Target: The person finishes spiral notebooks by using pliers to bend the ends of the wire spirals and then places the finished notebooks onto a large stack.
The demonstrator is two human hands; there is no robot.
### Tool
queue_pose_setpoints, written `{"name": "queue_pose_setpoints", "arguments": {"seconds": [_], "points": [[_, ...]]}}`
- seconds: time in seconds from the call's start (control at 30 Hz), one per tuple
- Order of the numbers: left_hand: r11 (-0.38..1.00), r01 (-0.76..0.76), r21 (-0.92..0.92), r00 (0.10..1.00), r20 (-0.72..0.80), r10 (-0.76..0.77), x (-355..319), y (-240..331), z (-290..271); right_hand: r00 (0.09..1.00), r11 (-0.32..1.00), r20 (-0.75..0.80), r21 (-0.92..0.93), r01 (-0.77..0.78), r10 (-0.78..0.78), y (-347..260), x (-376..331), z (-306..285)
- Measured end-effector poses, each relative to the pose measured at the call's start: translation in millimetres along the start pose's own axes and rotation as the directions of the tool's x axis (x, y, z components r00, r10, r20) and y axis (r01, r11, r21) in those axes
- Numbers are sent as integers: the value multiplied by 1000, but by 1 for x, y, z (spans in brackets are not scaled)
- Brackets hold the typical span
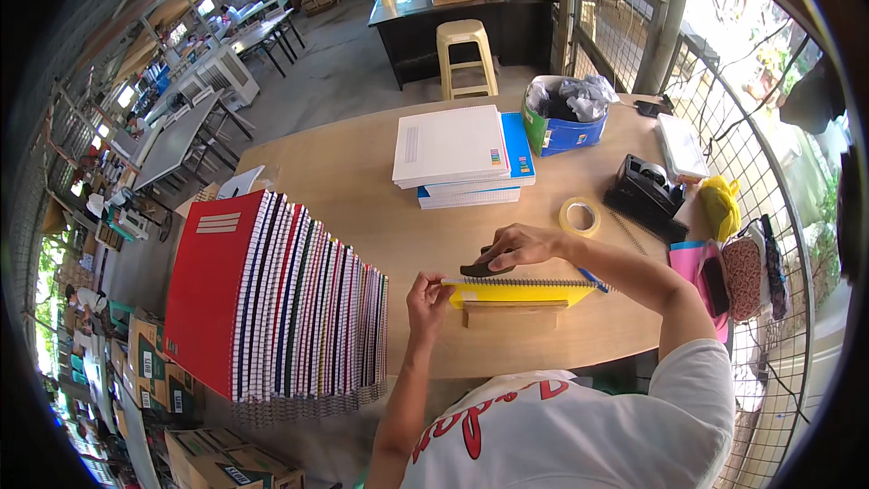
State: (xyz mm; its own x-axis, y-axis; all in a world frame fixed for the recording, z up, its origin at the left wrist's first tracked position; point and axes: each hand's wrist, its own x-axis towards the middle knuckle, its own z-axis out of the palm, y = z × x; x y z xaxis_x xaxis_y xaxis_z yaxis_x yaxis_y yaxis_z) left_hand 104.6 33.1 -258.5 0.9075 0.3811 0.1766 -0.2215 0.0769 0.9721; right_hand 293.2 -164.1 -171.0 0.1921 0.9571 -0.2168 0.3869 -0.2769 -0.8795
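A yellow spiral notebook (534,292) stands on edge in front of me, its dark coil running along the top. A brown wooden stand (514,315) is on the near side of it. With thumb and fingers closed, my left hand (427,301) grips the notebook's left end. My right hand (523,246) is wrapped round a dark, flat, rounded block (487,266), just above the coil toward its left part. I cannot tell whether the block touches the coil. A blue pen (592,280) lies by the notebook's right end.
To the left leans a long row of spiral notebooks (206,294). White and blue notebooks (450,147) are piled at the back, beside a box of plastic bags (570,131). On the right are tape (579,216), a tape dispenser (644,192), a loose coil (627,234) and pouches (748,275).
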Motion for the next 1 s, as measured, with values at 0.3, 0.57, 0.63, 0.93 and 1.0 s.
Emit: {"name": "queue_pose_setpoints", "arguments": {"seconds": [0.3,0.57,0.63,0.93,1.0], "points": [[998,27,-65,996,87,-21,-1,-8,6,1000,995,22,-104,0,2,37,-18,22],[998,-9,59,998,65,5,8,-2,-1,1000,865,-3,501,28,-31,60,-22,18],[1000,7,-12,999,46,-7,6,-5,-3,996,657,0,752,57,-86,54,-19,25],[998,-5,59,998,68,1,8,-7,-8,989,992,92,-31,122,-119,21,17,9],[996,41,78,997,59,-45,6,-9,-13,997,987,19,137,-80,78,24,22,8]]}}
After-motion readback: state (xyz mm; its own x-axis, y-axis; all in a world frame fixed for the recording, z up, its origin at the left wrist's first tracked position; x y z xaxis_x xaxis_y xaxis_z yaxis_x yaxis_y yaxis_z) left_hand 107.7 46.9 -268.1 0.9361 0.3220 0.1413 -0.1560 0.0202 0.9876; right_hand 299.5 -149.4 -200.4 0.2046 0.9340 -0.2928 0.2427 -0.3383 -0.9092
